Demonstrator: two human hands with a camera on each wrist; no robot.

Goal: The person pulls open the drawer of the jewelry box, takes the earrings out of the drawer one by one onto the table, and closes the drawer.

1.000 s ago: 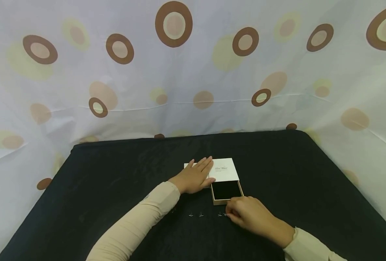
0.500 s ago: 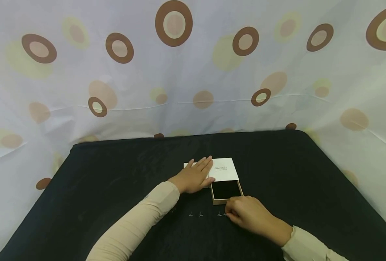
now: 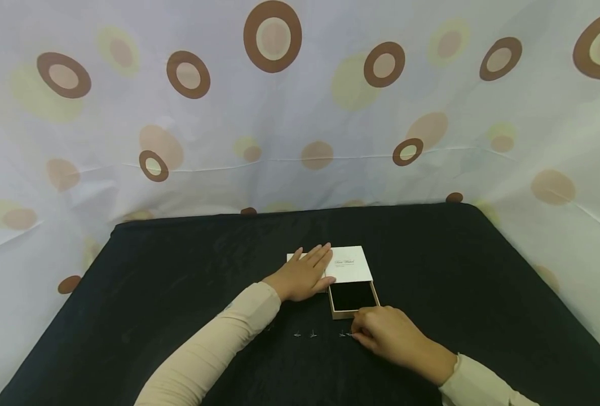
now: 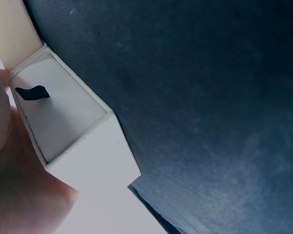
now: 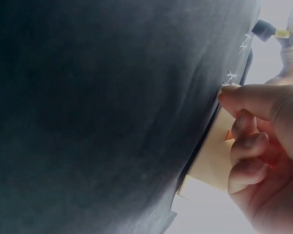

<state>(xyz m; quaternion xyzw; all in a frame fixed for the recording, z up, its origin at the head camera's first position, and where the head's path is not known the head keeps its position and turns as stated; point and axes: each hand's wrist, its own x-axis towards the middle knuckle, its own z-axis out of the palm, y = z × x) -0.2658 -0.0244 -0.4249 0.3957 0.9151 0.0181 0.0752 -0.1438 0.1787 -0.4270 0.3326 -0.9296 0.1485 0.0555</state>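
Observation:
My left hand (image 3: 300,277) lies flat with straight fingers across a white box lid (image 3: 349,264) with dark lettering and a second white box (image 4: 63,97) beside it, which shows a black ribbon tab (image 4: 33,92). Below the lid, an open box tray (image 3: 353,295) with a black lining and tan walls juts toward me. At the tray's front right corner, my right hand (image 3: 388,334) has its fingers curled. Its thumb and forefinger pinch a tiny silver star-like piece (image 5: 226,84) just above the black cloth; a similar piece (image 5: 231,75) is right beside it.
Two more tiny silver pieces (image 3: 304,334) lie on the black cloth (image 3: 203,265) left of the right hand. Behind the table hangs a white curtain (image 3: 300,113) with brown and yellow circles. The left sleeve (image 3: 214,344) crosses the front of the table.

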